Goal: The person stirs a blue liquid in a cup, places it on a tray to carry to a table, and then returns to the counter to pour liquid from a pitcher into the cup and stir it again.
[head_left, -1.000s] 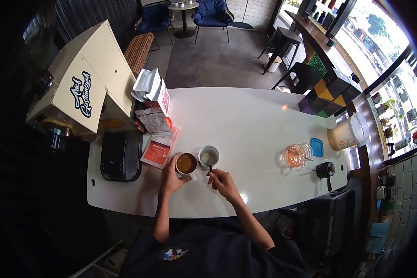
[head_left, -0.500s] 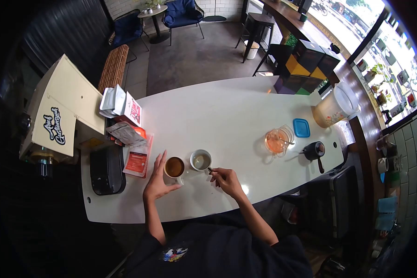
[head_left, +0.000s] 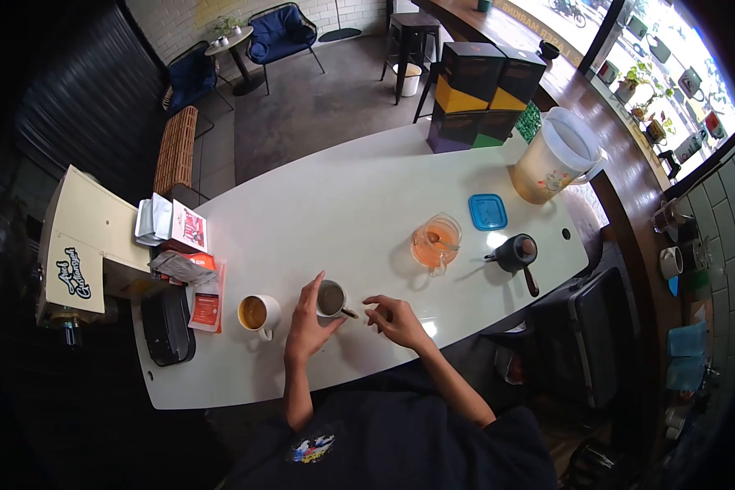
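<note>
A white mug with a greyish inside (head_left: 331,299) stands near the front of the white table. My left hand (head_left: 305,328) curves around its left and near side, fingers straight and thumb in front. The mug's handle points to the right, toward my right hand (head_left: 396,322). That hand hovers just off the handle, its fingers loosely bent and apart, with nothing seen in them. To the left of my left hand, a white mug of brown coffee (head_left: 259,316) rests on the table, untouched.
Coffee bags (head_left: 180,224) and a cream-coloured machine (head_left: 90,245) line the left side. On the right are a glass jug with orange liquid (head_left: 436,242), a blue lid (head_left: 487,212), a black handled pot (head_left: 515,254) and a large plastic pitcher (head_left: 547,159). Dark boxes (head_left: 478,98) stand at the far edge.
My left hand has left the coffee mug and moved right to the greyish mug. My right hand has let go at that mug's handle. The camera view has also shifted.
</note>
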Demonstrator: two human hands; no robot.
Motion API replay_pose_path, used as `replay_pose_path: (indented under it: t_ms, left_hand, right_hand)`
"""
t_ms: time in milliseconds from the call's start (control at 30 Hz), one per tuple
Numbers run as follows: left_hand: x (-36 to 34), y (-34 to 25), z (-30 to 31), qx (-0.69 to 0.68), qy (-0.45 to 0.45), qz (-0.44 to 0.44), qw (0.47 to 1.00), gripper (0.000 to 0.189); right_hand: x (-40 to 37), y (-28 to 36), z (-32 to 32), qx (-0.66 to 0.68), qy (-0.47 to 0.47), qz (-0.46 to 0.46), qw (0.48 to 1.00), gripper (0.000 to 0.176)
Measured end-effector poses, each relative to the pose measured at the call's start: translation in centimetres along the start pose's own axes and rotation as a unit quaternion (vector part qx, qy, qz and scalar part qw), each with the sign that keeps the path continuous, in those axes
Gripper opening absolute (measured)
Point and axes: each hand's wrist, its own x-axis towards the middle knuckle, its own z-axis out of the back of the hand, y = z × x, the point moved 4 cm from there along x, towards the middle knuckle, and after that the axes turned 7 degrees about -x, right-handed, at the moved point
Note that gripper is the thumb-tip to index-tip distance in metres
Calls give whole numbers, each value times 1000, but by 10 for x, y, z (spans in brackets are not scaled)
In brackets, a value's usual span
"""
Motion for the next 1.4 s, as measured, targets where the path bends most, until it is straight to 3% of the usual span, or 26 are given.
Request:
replay_pose_path:
  t_ms: [100, 233, 333, 567, 900, 1200, 1400]
  left_hand:
    - [10, -5, -13, -30, -38, -10, 999, 102]
    - [15, -9, -28, -134, -75, 4, 988, 97]
    - [22, -4, -42, -169, -97, -15, 981, 93]
    - [42, 1, -70, -224, -86, -67, 969, 95]
    - [57, -1, -91, -297, -110, -97, 944, 73]
    - [70, -5, -102, -312, -84, -106, 941, 73]
    - [76, -7, -106, -315, -65, -116, 940, 76]
  right_hand:
    - [-13, 1, 50, -6, -124, 20, 992, 17]
    - [-31, 3, 110, -49, -287, 35, 956, 26]
    - [-35, -3, 137, -96, -354, 57, 929, 28]
    - [-16, -3, 151, -109, -370, 37, 922, 29]
    - [7, 9, 152, -181, -367, -7, 912, 39]
    - [14, 11, 154, -259, -340, -60, 902, 30]
    - [18, 14, 158, -297, -333, -21, 895, 19]
